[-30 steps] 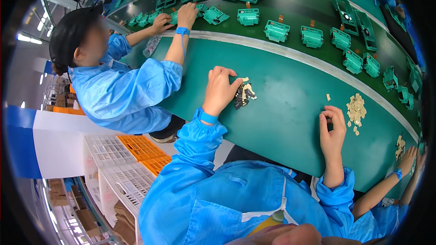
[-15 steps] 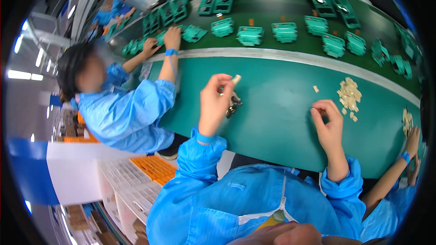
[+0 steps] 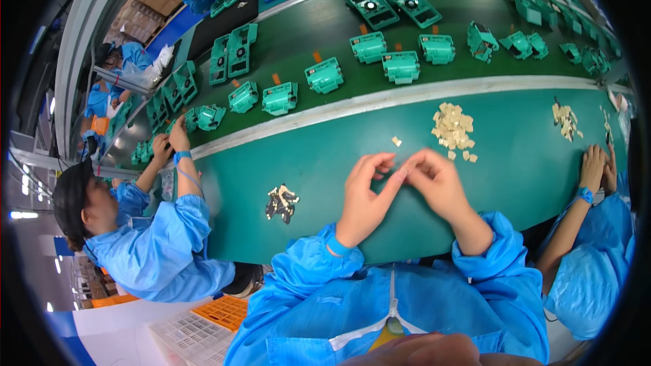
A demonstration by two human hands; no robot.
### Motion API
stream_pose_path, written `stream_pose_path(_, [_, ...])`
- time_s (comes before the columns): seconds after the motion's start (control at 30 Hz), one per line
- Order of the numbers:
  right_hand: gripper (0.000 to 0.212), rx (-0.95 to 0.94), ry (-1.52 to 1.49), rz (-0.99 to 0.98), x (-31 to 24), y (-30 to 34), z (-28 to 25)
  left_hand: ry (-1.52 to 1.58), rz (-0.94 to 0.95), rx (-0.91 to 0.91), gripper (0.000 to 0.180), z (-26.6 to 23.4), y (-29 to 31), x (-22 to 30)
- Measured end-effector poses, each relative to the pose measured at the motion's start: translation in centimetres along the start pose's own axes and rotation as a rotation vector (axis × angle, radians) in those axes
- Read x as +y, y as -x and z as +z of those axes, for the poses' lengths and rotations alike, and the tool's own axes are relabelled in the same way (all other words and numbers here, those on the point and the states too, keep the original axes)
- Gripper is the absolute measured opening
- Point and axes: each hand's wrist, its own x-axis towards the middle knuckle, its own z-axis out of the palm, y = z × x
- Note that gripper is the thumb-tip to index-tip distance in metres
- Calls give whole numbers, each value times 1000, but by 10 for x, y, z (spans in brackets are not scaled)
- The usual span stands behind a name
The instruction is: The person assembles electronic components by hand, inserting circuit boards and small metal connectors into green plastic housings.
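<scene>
My left hand (image 3: 366, 196) and my right hand (image 3: 435, 181) meet over the green worktop, thumbs and fingertips pinched together. Whatever sits between the fingers is too small and hidden to make out. Just beyond my right hand lies a pile of small flat cream-coloured pieces (image 3: 453, 126). One loose cream piece (image 3: 397, 141) rests apart from that pile, beyond the fingertips. Off to the left, a small heap of black parts (image 3: 282, 205) with cream and shiny bits lies on the worktop.
Beyond a pale metal rail (image 3: 380, 99), a dark green conveyor (image 3: 298, 61) carries teal housings (image 3: 324, 75) and open teal cases (image 3: 370, 5). Co-workers in blue sit close at left (image 3: 156, 244) and right (image 3: 590, 264). Another cream pile (image 3: 565, 119) lies near the right co-worker's hands.
My left hand has moved right from over the black heap, where it held a cream piece, to meet my right hand. The view has swung left, and the right hand's fingers are now pinched.
</scene>
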Motion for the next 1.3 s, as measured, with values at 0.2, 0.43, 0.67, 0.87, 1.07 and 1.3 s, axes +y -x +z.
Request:
stream_pose_path(0.2, [14,-29,421,-9,2,0,0,-80,77,-25,10,3,0,-14])
stream_pose_path(0.43, [11,-89,-20,173,-1,-7,-10,146,-165,-3,12,9,0,-26])
stream_pose_path(0.67, [10,-109,-148,151,2,-6,-14,279,-249,-1,13,15,2,-25])
stream_pose_path(0.87, [12,-55,-157,138,8,-8,-19,-90,4,135,17,23,0,-19])
stream_pose_path(1.07, [13,48,-171,105,4,-11,-23,-284,229,97,9,21,-4,-17])
stream_pose_path(1.3, [12,-17,-183,102,8,-10,-26,-348,325,97,11,26,-7,-18])
